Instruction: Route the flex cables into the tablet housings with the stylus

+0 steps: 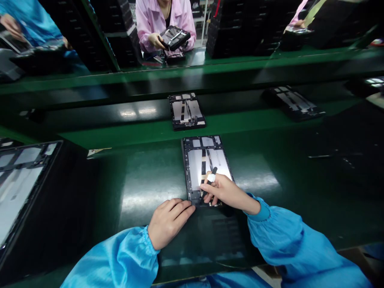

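Note:
An opened tablet (pixel 193 160) lies on the green bench in front of me, its silvery battery area and dark frame showing. My left hand (pixel 171 220) lies beside its lower left corner, fingers stretched out and the tips touching the edge. Over the tablet's lower part, my right hand (pixel 220 188) is closed around a slim black pen-like tool (pixel 214 171). A white wrap circles one of that hand's fingers. The tool's lower end points down at the tablet's bottom edge; the fingers partly hide its tip.
A second opened tablet (pixel 187 112) sits on the strip beyond, another (pixel 295 102) farther right. Stacked tablets (pixel 22 180) stand at the left. Across the bench, a person in pink (pixel 145 24) holds a tablet (pixel 177 38). Dark stacks (pixel 228 28) rise at the back.

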`<control>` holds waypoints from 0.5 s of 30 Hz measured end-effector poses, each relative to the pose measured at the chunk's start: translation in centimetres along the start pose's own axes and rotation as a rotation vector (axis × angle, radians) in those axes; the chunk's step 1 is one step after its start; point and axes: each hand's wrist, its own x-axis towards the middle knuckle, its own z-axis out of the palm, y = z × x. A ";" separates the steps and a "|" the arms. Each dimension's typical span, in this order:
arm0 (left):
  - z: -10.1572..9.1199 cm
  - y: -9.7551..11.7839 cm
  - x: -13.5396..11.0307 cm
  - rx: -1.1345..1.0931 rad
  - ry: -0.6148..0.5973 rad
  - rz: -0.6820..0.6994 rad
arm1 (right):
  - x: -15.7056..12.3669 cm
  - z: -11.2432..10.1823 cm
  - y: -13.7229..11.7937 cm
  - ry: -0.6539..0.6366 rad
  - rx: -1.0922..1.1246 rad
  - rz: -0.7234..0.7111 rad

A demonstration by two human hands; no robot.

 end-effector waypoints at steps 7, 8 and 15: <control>-0.7 0.3 0.2 0.152 -0.124 0.031 | -0.6 -0.5 0.1 0.065 -0.014 -0.045; -0.7 0.3 0.3 0.148 -0.128 0.024 | -1.0 -0.7 0.4 0.099 -0.017 -0.068; -0.4 0.1 0.3 0.094 -0.107 0.003 | -3.7 -1.4 2.1 0.249 -0.246 -0.224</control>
